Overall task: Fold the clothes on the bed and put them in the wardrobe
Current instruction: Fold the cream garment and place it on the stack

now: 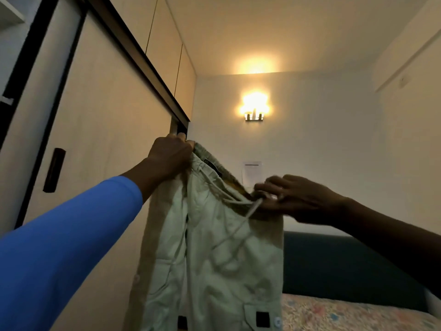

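Your left arm, in a bright blue long sleeve [59, 247], reaches up from the lower left corner. Left hand [170, 152]: raised, grip closed tight round the left end of the gathered waistband [214, 168], knuckles toward you. Item held: one pair of pale green cloth trousers [214, 259] with a drawstring waist, hanging in the air between your two hands, front facing you, legs dropping out of view at the bottom edge; a flap pocket with a dark tab shows low on the right leg. Right hand [296, 199]: lower than the left, bare forearm, grip narrow, thumb under and fingers over the right end of the waistband, pinching the cloth; the hand is blurred, so finer detail of the fingers cannot be told. Pale cord drawstring [238, 225]: runs along the waist to your right hand and trails down loose over the front. Behind and left: tall beige sliding wardrobe door [107, 115] in a dark frame, with a dark recessed handle [54, 170]. Far wall: lit wall lamp [254, 108], white sheet of paper [252, 172] fixed below it. Lower right: bed [346, 316] with a pale floral cover, and a dark teal padded headboard [346, 263] standing against the wall.
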{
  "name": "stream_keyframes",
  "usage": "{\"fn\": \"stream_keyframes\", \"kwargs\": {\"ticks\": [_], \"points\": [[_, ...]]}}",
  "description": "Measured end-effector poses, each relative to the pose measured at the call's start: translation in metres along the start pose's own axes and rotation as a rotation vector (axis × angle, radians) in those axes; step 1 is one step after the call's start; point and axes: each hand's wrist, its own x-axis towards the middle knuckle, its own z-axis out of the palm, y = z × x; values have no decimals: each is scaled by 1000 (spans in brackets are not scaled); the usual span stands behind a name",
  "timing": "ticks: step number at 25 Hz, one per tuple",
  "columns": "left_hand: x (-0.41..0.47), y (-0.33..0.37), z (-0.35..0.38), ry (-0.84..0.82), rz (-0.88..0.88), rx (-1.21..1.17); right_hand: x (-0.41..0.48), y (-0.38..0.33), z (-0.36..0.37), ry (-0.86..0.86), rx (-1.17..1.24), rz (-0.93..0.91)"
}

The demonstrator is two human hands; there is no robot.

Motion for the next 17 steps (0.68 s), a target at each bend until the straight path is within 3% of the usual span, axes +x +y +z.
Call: {"fn": "stream_keyframes", "kwargs": {"ticks": [3,6,8,11,12,14,17], "points": [[-1,0,-8,-19,-6,-9,4,-60,-23,39,80,-346],[-1,-2,-13,-37,-8,-26,17,-115,-43,125,158,-436],[-1,0,-16,-48,-8,-34,31,-133,-38,214,196,-224],[1,5,-21,-30,22,-18,63,-140,-29,351,412,392],[2,7,-23,-20,28,-10,74,-139,-28,322,440,507],[4,12,-26,8,10,-4,96,-141,-27,241,464,572],[10,21,-20,-3,-26,14,123,-148,-34,290,492,485]]}}
